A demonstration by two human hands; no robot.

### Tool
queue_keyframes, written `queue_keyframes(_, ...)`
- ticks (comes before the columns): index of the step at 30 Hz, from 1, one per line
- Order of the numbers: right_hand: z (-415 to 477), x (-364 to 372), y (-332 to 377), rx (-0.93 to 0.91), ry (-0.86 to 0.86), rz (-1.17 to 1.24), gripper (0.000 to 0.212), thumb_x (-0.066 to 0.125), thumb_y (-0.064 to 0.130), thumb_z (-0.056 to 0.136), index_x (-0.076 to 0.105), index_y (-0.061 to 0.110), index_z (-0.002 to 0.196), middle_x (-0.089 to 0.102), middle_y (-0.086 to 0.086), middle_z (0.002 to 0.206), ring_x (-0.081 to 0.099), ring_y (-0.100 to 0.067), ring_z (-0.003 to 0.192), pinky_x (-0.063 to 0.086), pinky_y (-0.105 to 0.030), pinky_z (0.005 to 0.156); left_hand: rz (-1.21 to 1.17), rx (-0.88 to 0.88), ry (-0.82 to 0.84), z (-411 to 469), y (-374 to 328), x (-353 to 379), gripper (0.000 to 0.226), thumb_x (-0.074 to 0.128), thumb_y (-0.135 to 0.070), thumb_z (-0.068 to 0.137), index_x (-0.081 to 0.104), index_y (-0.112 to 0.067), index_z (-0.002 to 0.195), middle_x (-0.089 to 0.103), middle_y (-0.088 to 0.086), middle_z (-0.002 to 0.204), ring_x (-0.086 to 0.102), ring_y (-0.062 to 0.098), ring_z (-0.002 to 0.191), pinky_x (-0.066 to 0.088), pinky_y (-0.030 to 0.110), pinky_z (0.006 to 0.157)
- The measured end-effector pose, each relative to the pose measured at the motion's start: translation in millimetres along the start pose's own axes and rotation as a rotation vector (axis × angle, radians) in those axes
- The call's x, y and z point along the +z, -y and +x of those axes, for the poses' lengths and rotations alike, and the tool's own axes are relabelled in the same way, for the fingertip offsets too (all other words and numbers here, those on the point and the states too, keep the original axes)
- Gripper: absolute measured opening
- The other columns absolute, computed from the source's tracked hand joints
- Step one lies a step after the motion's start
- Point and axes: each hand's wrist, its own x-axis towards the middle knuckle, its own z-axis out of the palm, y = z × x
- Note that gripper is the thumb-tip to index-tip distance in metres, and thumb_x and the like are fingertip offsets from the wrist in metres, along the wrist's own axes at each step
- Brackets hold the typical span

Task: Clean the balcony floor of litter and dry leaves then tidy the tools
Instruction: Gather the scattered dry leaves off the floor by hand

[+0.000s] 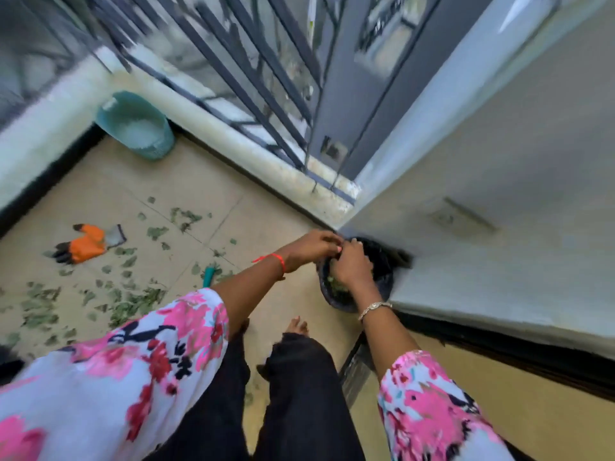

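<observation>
The person stands barefoot in the balcony corner, both arms reaching down to a black bin (382, 271) that sits on the floor (186, 181) tight against the wall (499, 194). The left hand (311, 246), a red thread (279, 259) at its wrist, is at the bin's far rim with its fingers curled. The right hand (351, 266), with a silver bracelet (374, 307), is palm-down over the bin's mouth. The two hands touch at the fingertips. Whether either one pinches anything I cannot tell, as the picture is blurred there.

A little green litter (336, 286) shows inside the bin, just below the right hand. Most of the leaves (133, 302) are on the tiles to the person's left, thickest near the left sleeve and thinner further out.

Among them lies a pair of orange gloves (88, 244) with dark fingertips, well apart from the bin. A teal handle (208, 276) pokes out just beside the left forearm — the rest of that tool is hidden. A teal bucket (139, 126) stands in the far corner under the railing (233, 71).
</observation>
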Motion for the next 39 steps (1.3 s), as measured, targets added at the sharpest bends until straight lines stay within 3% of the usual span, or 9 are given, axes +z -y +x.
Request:
queue_keyframes(2, -28, -26, 42, -0.122, -0.022, -0.061, 0.04, 0.05, 0.014, 0.089, 0.05, 0.003, 0.128, 0.044, -0.019, 0.134, 0.04, -0.034, 0.126, 0.035, -0.042, 0.102, 0.063, 0.059, -0.065, -52, -22, -25, 0.031, 0.05, -0.002, 0.091, 0.058, 0.001, 0.121, 0.062, 0.012, 0.11, 0.055, 0.012, 0.088, 0.044, 0.011, 0.064)
queue_keyframes(4, -64, -44, 88, -0.252, 0.007, -0.123, 0.038, 0.049, 0.009, 0.088, 0.05, 0.002, 0.125, 0.05, -0.02, 0.127, 0.048, -0.035, 0.118, 0.04, -0.039, 0.095, 0.127, 0.125, -0.249, -114, -35, -50, 0.026, 0.052, -0.002, 0.09, 0.063, 0.002, 0.114, 0.065, 0.015, 0.109, 0.056, 0.011, 0.084, 0.04, 0.004, 0.059)
queue_keyframes(8, -130, -58, 180, -0.526, 0.122, -0.263, 0.036, 0.048, 0.007, 0.087, 0.05, -0.001, 0.122, 0.055, -0.021, 0.124, 0.054, -0.034, 0.111, 0.044, -0.033, 0.085, 0.166, 0.117, -0.602, -229, -21, -93, 0.022, 0.055, -0.003, 0.089, 0.065, 0.0, 0.108, 0.066, 0.01, 0.102, 0.058, 0.016, 0.092, 0.039, 0.014, 0.07)
queue_keyframes(13, -204, -23, 264, -0.806, 0.322, -0.52, 0.035, 0.046, 0.008, 0.09, 0.051, 0.0, 0.124, 0.052, -0.022, 0.129, 0.05, -0.032, 0.118, 0.041, -0.032, 0.094, 0.155, -0.136, -0.853, -350, 59, -118, 0.028, 0.047, -0.007, 0.091, 0.061, -0.01, 0.115, 0.062, 0.01, 0.115, 0.059, 0.023, 0.103, 0.042, 0.025, 0.077)
queue_keyframes(20, -280, 72, 344, -1.063, 0.484, -0.829, 0.034, 0.043, 0.011, 0.093, 0.049, -0.002, 0.124, 0.048, -0.022, 0.129, 0.046, -0.034, 0.119, 0.04, -0.036, 0.094, 0.086, -0.371, -0.98, -478, 193, -115, 0.027, 0.043, -0.015, 0.097, 0.059, -0.011, 0.118, 0.059, 0.007, 0.119, 0.056, 0.02, 0.102, 0.042, 0.027, 0.082)
queue_keyframes(24, -324, 140, 400, -1.18, 0.535, -0.934, 0.033, 0.044, 0.012, 0.094, 0.051, -0.001, 0.122, 0.049, -0.021, 0.129, 0.046, -0.032, 0.12, 0.039, -0.033, 0.093, -0.033, -0.456, -1.006, -545, 270, -112, 0.028, 0.038, -0.015, 0.099, 0.056, -0.013, 0.121, 0.056, 0.009, 0.124, 0.057, 0.025, 0.099, 0.046, 0.036, 0.084)
queue_keyframes(31, -427, 250, 491, -1.399, 0.668, -1.14, 0.034, 0.042, 0.011, 0.095, 0.049, 0.002, 0.127, 0.047, -0.019, 0.13, 0.05, -0.032, 0.116, 0.041, -0.031, 0.09, -0.278, -0.599, -1.271, -658, 370, -88, 0.03, 0.04, -0.01, 0.097, 0.055, -0.009, 0.123, 0.052, 0.012, 0.128, 0.051, 0.026, 0.113, 0.039, 0.031, 0.09)
queue_keyframes(36, -487, 316, 540, -1.619, 0.66, -1.247, 0.037, 0.043, 0.015, 0.096, 0.046, 0.0, 0.13, 0.048, -0.018, 0.133, 0.047, -0.032, 0.12, 0.038, -0.034, 0.095, -0.47, -0.652, -1.517, -702, 423, -69, 0.03, 0.045, -0.005, 0.093, 0.057, -0.002, 0.121, 0.054, 0.015, 0.127, 0.05, 0.027, 0.119, 0.034, 0.027, 0.095)
queue_keyframes(39, -517, 355, 570, -1.738, 0.641, -1.301, 0.039, 0.042, 0.018, 0.097, 0.043, 0.0, 0.132, 0.044, -0.018, 0.135, 0.044, -0.031, 0.123, 0.036, -0.033, 0.096, -0.514, -0.694, -1.558, -718, 450, -70, 0.033, 0.051, -0.008, 0.091, 0.055, -0.004, 0.123, 0.052, 0.014, 0.129, 0.045, 0.027, 0.123, 0.03, 0.026, 0.098)
